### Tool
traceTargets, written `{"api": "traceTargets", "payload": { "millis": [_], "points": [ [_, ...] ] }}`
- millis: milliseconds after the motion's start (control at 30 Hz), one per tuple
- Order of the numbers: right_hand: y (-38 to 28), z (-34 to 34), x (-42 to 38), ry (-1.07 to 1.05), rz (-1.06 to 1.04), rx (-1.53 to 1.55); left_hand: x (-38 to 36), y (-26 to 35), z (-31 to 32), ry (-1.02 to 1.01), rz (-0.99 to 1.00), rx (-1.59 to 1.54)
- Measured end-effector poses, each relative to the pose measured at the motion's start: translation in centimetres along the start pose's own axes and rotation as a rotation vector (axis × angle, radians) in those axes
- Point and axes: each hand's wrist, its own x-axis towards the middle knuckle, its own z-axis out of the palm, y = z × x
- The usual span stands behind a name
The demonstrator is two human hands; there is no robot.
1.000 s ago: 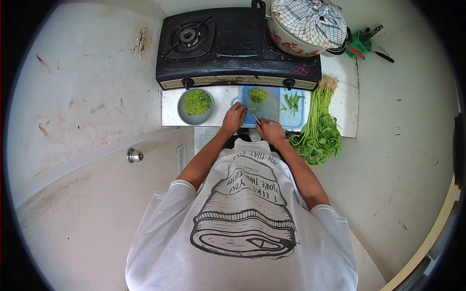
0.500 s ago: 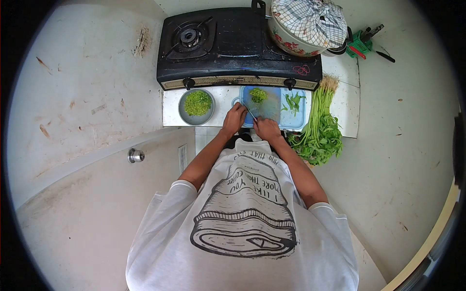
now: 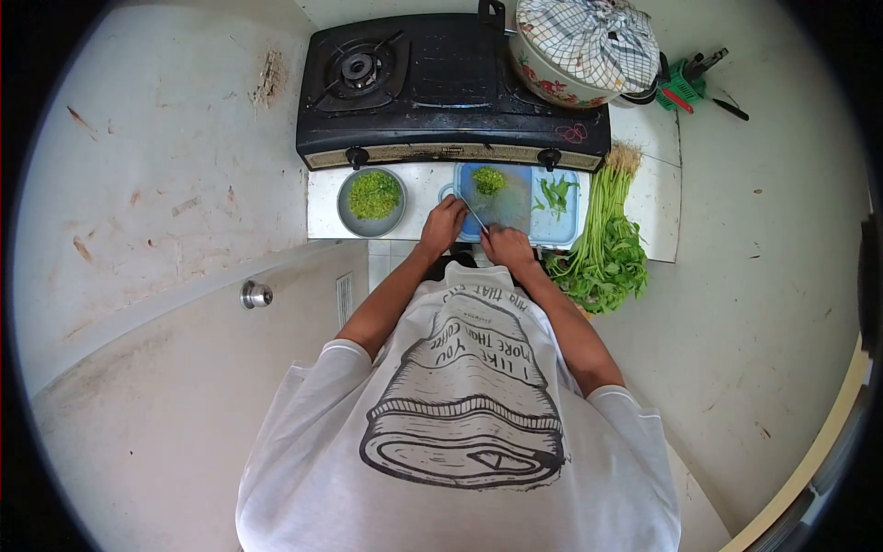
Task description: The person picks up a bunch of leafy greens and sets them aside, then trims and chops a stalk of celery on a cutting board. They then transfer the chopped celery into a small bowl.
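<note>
My right hand (image 3: 507,246) is closed round the handle of a knife (image 3: 473,212) at the near edge of the blue cutting board (image 3: 517,213). The blade slants up and left across the board towards my left hand (image 3: 445,223). That hand is at the board's left edge with its fingers bent and closed; whatever they hold is hidden. A small heap of chopped greens (image 3: 488,179) lies on the board beyond the blade. Several loose leaves (image 3: 556,195) rest on its right part.
A grey bowl (image 3: 344,213) of chopped greens stands left of the board. To the right lies a bundle of leafy stems (image 3: 602,241) with roots. Behind is a black gas stove (image 3: 451,120) bearing a cloth-covered pot (image 3: 561,87). A green holder (image 3: 681,87) with utensils stands at back right.
Almost nothing differs. Both hands and the knife stay in nearly the same place, and the heap of chopped greens looks the same.
</note>
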Motion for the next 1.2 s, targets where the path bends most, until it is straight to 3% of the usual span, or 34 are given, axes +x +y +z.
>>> {"api": "traceTargets", "payload": {
  "millis": [600,1000,1200],
  "points": [
    [0.1,-0.7,0.0,-0.106,0.092,0.017,0.0,-0.6,0.3,0.003,-0.026,0.001],
    [1.3,-1.3,-0.6,-0.067,0.109,0.020,0.0,-0.2,-0.3,-0.022,0.012,0.038],
    [1.1,-1.4,-0.4,-0.058,0.036,0.012,0.1,-0.3,-0.1,-0.006,0.026,0.040]
  ]
}}
